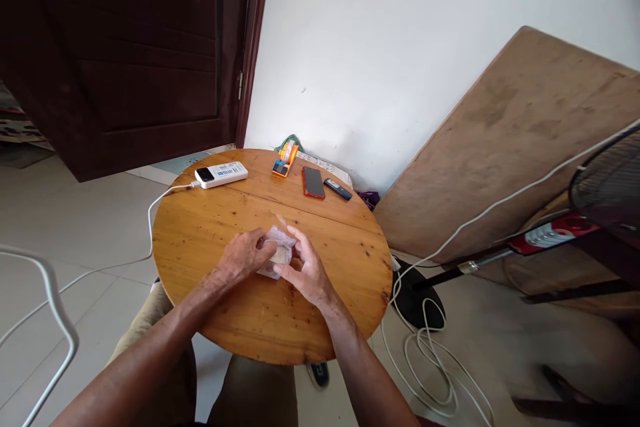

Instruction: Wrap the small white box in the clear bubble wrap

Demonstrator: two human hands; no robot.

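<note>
A small, crinkled, whitish translucent packet (pixel 280 252) is between my hands over the round wooden table (pixel 200 240). My left hand (pixel 245 253) grips its left side, with the thumb lying across it. On the right side, my right hand (pixel 309 269) holds the packet between thumb and fingers. A thin clear strip sticks up from its top edge. What the packet contains is too unclear to tell.
Along the table's back lie a white power bank (pixel 221 175) with a plugged-in cable, an orange tape dispenser (pixel 285 159), a red-edged phone (pixel 313 183) and a dark remote-like device (pixel 338 189). A fan (pixel 550 233) and coiled cable (pixel 430 360) are at the right.
</note>
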